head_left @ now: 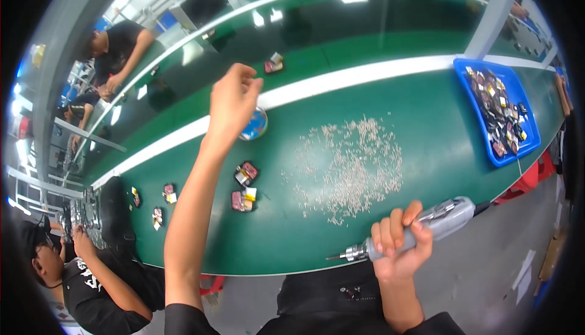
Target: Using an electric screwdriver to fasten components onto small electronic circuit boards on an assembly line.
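The right hand (pixel 399 243) is closed in a full fist around the grey body of an electric screwdriver (pixel 420 228). The tool lies roughly level just off the near edge of the green counter (pixel 439 146), its metal bit pointing toward the left arm and its cable end pointing away to the right.

Just beyond the right hand, a wide scatter of small pale screws (pixel 350 164) lies loose on the counter surface.

The left hand (pixel 231 103) is raised above the counter on an outstretched arm, well apart from the right hand. Its fingertips are pinched together; whether they hold anything is too small to tell. Directly behind this hand sits a small round blue dish (pixel 255 124), partly hidden by it.

Between the two arms, closer to the left forearm, lie two small dark red and black assemblies (pixel 244 189), one beside the other. Three more of the same kind (pixel 159 204) lie to the left of the left forearm.

Far to the right of the right hand, a blue tray (pixel 487 152) holds many similar parts.

Beyond the left hand, a white strip borders a second green surface carrying one more small part (pixel 274 63).

At the lower left, another person (pixel 91 280) in dark clothing works at the counter end.
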`<act>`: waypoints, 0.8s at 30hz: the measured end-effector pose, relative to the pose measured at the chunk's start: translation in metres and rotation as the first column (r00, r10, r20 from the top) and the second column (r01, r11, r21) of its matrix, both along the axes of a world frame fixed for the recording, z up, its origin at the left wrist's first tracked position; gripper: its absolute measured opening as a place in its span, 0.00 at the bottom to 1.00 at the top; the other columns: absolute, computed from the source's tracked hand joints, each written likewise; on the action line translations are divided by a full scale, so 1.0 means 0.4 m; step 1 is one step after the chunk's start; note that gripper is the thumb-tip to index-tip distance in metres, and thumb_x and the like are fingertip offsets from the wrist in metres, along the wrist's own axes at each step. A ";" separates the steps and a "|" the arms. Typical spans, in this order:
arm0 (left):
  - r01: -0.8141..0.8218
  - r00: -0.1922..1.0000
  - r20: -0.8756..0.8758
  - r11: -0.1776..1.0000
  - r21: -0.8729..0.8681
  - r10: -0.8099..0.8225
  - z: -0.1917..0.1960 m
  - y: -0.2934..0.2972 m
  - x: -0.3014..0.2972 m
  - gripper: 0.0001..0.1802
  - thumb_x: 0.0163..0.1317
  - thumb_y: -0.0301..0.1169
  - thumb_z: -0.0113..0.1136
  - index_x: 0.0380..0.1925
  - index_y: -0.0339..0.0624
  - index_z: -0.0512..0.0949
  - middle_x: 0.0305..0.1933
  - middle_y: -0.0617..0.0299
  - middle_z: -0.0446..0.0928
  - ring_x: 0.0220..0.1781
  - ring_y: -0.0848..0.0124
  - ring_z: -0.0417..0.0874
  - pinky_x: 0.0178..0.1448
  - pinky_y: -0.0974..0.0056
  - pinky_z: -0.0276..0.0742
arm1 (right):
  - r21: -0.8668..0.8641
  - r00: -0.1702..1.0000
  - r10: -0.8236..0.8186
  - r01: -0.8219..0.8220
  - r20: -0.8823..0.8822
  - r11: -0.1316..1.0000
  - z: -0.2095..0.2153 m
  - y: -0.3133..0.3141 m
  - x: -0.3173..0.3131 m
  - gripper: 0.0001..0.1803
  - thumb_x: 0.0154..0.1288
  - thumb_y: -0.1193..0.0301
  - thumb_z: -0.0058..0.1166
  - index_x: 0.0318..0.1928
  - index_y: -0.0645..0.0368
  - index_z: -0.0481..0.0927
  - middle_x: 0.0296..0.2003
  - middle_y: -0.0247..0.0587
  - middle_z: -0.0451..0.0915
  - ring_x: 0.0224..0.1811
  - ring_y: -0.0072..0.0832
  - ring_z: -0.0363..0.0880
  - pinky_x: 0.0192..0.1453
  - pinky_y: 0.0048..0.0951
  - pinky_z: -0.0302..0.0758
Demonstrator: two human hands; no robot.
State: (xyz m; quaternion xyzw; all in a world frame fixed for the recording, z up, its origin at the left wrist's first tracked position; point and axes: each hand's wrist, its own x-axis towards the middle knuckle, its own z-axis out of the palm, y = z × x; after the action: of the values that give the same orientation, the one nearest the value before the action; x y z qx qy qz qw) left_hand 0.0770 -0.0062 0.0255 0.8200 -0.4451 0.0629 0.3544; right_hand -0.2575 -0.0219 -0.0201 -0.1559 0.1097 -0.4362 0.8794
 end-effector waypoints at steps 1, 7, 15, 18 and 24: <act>-0.006 0.989 0.145 0.991 0.130 -0.013 -0.015 -0.024 0.046 0.18 0.59 0.34 0.64 0.43 0.33 0.75 0.41 0.45 0.81 0.45 0.53 0.83 0.48 0.53 0.78 | -0.011 1.000 0.002 -0.001 0.024 1.000 -0.006 0.002 -0.003 0.06 0.65 0.68 0.42 0.35 0.56 0.66 0.16 0.33 0.61 0.12 0.23 0.59 0.25 0.30 0.64; -0.167 0.972 0.211 0.938 0.304 0.105 -0.079 -0.180 0.060 0.25 0.58 0.39 0.65 0.44 0.29 0.70 0.44 0.36 0.75 0.46 0.43 0.79 0.51 0.48 0.76 | -0.057 0.996 0.079 -0.076 0.049 0.995 -0.025 -0.017 -0.006 0.04 0.64 0.70 0.41 0.34 0.57 0.66 0.16 0.35 0.62 0.13 0.24 0.61 0.27 0.32 0.67; 0.100 0.931 0.296 0.930 0.353 -0.212 -0.072 -0.102 0.143 0.17 0.63 0.26 0.57 0.52 0.33 0.77 0.50 0.49 0.77 0.53 0.52 0.75 0.61 0.56 0.71 | -0.064 0.989 0.140 -0.138 0.043 0.988 -0.021 -0.011 -0.006 0.04 0.65 0.70 0.41 0.35 0.56 0.66 0.17 0.35 0.63 0.14 0.24 0.62 0.28 0.32 0.67; 0.158 0.919 0.325 0.962 0.222 -0.225 -0.030 -0.014 0.034 0.17 0.61 0.27 0.60 0.49 0.31 0.78 0.52 0.48 0.77 0.52 0.51 0.76 0.58 0.56 0.72 | -0.065 0.985 0.162 -0.159 0.053 0.985 -0.023 -0.014 -0.016 0.04 0.65 0.69 0.42 0.35 0.56 0.65 0.17 0.34 0.62 0.14 0.24 0.61 0.28 0.31 0.66; 0.432 0.826 0.245 0.849 0.304 -0.508 -0.007 0.241 -0.303 0.26 0.47 0.24 0.70 0.49 0.28 0.76 0.54 0.46 0.76 0.45 0.52 0.78 0.46 0.55 0.78 | -0.072 0.988 0.153 -0.152 0.011 0.986 -0.029 -0.030 0.000 0.06 0.66 0.68 0.42 0.35 0.56 0.65 0.16 0.33 0.61 0.13 0.23 0.60 0.27 0.30 0.67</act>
State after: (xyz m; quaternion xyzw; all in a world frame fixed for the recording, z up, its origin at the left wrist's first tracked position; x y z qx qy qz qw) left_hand -0.0444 0.0903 0.0226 0.6990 -0.6895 0.0504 0.1830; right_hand -0.2577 -0.0339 -0.0318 -0.1915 0.0748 -0.3724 0.9050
